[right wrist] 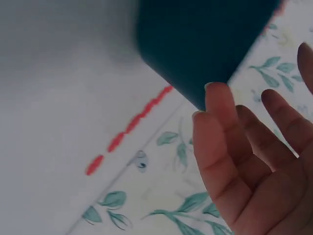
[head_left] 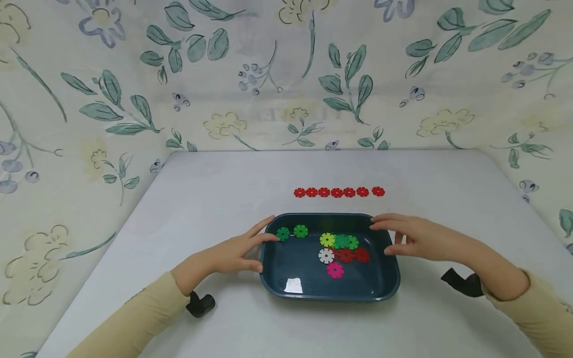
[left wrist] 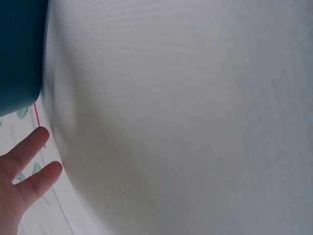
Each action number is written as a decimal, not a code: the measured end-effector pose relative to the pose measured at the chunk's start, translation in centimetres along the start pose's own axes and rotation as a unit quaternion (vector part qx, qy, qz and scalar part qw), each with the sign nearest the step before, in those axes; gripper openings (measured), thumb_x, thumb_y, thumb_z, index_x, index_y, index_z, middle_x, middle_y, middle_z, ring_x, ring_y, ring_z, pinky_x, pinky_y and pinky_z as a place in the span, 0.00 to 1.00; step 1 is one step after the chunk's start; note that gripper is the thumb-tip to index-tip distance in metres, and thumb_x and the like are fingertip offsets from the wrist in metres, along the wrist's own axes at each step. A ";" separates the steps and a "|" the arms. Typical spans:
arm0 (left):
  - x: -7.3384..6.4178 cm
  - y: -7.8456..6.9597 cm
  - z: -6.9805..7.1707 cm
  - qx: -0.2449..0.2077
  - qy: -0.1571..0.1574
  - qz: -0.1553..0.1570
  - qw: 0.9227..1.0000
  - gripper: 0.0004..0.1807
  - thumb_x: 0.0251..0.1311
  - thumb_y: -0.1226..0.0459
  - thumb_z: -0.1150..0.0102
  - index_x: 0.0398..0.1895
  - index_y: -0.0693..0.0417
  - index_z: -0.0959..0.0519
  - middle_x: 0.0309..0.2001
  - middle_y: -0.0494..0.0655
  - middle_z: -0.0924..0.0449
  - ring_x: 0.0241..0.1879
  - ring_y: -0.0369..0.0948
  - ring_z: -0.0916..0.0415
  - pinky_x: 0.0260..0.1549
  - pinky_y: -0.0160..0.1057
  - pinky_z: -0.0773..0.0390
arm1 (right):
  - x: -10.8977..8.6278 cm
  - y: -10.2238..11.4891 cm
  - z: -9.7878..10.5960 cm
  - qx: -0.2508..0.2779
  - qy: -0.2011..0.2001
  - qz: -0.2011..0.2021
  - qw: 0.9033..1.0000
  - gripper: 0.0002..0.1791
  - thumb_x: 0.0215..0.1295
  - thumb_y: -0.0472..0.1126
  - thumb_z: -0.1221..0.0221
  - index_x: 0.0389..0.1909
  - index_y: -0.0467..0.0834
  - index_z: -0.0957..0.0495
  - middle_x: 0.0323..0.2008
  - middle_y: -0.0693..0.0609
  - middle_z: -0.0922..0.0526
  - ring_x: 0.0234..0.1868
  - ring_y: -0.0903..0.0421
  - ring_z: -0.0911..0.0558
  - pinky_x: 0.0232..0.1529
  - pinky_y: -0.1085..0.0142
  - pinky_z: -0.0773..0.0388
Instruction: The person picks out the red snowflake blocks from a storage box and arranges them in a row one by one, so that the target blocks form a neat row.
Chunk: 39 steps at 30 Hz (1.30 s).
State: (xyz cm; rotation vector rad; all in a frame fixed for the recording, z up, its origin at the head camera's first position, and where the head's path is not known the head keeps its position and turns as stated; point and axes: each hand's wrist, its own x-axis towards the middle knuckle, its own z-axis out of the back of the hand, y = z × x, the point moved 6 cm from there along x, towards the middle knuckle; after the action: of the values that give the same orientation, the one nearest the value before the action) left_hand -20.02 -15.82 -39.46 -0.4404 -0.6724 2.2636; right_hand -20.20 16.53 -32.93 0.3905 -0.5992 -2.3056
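Note:
A dark blue tray (head_left: 309, 286) holds several flower-shaped discs: green discs (head_left: 301, 231), a yellow disc (head_left: 327, 239), a white disc (head_left: 326, 255), a pink disc (head_left: 334, 270) and red discs (head_left: 361, 254). My left hand (head_left: 228, 253) is at the tray's left side, fingers spread, one fingertip over the rim near a green disc and the thumb at the outer wall. On the opposite side my right hand (head_left: 423, 237) has its fingertips at the rim, fingers slightly bent. The right wrist view shows fingertips (right wrist: 217, 95) right at the tray's wall (right wrist: 195, 44).
Behind the tray, a row of red discs (head_left: 336, 192) lies across the white table (head_left: 215, 189), the rightmost set slightly apart. Floral cloth (head_left: 277, 89) hangs at the back and sides. Black straps (head_left: 200, 304) are at both wrists.

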 end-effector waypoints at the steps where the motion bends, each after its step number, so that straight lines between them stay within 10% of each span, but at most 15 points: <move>1: -0.1 0.0 0.0 -0.002 0.001 0.003 1.000 0.36 0.53 0.52 0.38 0.65 0.44 0.40 0.73 0.44 0.70 0.70 0.52 0.57 0.55 0.55 0.33 | -0.4 -0.2 -0.6 0.005 0.008 -0.005 1.000 0.32 0.56 0.49 0.38 0.59 0.39 0.33 0.62 0.39 0.35 0.37 0.63 0.25 0.31 0.73 0.25; 10: -0.3 -1.6 1.5 0.002 0.036 0.049 0.998 0.45 0.51 0.48 0.37 0.70 0.45 0.48 0.73 0.46 0.66 0.71 0.52 0.64 0.59 0.61 0.44 | -2.7 -1.3 -3.1 0.041 -0.008 -0.053 0.998 0.42 0.53 0.58 0.39 0.63 0.39 0.38 0.68 0.41 0.49 0.37 0.63 0.25 0.25 0.73 0.28; 15: 0.7 -4.4 3.2 0.032 0.006 0.047 0.998 0.45 0.48 0.49 0.34 0.69 0.46 0.43 0.71 0.44 0.51 0.69 0.49 0.53 0.59 0.57 0.40 | -3.2 -1.6 -3.2 0.046 -0.010 -0.048 0.998 0.44 0.53 0.60 0.40 0.65 0.38 0.40 0.69 0.41 0.51 0.38 0.60 0.25 0.25 0.72 0.29; 25: 7.2 -11.0 3.6 0.132 -0.023 -0.013 0.991 0.32 0.53 0.51 0.38 0.61 0.48 0.31 0.57 0.42 0.28 0.57 0.39 0.32 0.53 0.43 0.29 | -3.4 -1.5 -2.8 0.025 -0.003 -0.042 0.999 0.50 0.49 0.63 0.39 0.66 0.37 0.44 0.68 0.42 0.48 0.22 0.68 0.33 0.21 0.74 0.34; 32: 11.7 -14.0 1.9 0.164 0.003 -0.043 0.986 0.28 0.54 0.52 0.39 0.58 0.48 0.29 0.49 0.42 0.23 0.48 0.37 0.26 0.46 0.34 0.27 | -3.3 -1.0 -2.4 -0.016 -0.005 -0.035 0.999 0.51 0.49 0.67 0.42 0.66 0.37 0.42 0.68 0.42 0.45 0.52 0.47 0.26 0.37 0.62 0.23; 39: 15.2 -14.0 -2.1 0.166 0.064 -0.024 0.984 0.27 0.54 0.52 0.38 0.58 0.46 0.28 0.48 0.39 0.22 0.45 0.34 0.25 0.42 0.28 0.26 | -3.3 -1.1 -2.4 -0.020 -0.006 -0.039 0.999 0.52 0.47 0.70 0.44 0.65 0.38 0.41 0.68 0.42 0.43 0.57 0.42 0.28 0.46 0.50 0.25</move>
State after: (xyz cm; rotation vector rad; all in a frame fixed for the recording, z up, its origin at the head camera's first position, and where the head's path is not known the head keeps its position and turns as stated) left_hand -21.73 4.33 -34.72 -0.3963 -0.2295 2.2252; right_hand -17.48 18.81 -35.19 0.3872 -0.5511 -2.3914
